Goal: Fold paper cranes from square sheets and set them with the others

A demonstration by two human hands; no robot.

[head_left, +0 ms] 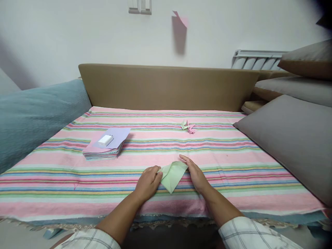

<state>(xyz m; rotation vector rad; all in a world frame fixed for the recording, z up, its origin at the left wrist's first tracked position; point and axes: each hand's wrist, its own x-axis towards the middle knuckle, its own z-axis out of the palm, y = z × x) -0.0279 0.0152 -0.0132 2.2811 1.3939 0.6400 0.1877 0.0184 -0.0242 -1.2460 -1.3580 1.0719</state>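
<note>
A partly folded sheet of pale green origami paper (174,175) lies on the striped cloth (145,148) close to the front edge, one corner pointing toward me. My left hand (149,181) pinches its left corner between thumb and fingers. On the other side my right hand (195,174) has its fingers stretched out along the paper's right corner; the hand is not closed around it. Creases run across the paper, and a flap is folded over on its left part.
To the left, a stack of coloured paper (102,152) carries a white charger plug (105,140). Small folded pink and green paper pieces (188,127) lie farther back. Grey cushions (293,138) border the right, a blue cushion (44,114) the left, and a brown backrest (166,88) the rear.
</note>
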